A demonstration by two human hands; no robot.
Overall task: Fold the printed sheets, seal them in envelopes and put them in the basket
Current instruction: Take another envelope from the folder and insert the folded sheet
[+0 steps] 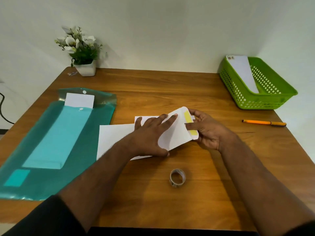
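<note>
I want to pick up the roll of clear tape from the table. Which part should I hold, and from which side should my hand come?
Hold the tape roll by its outer rim, thumb on one side and fingers on the opposite side, coming from above. It lies flat on the table with its hole facing up and open wood all around, so the rim is free on every side. A finger hooked into the hole would probably work too.

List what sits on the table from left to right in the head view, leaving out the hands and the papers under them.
Teal plastic document folder → white pot of white flowers → clear tape roll → orange pen → green plastic basket holding a white envelope.
</note>
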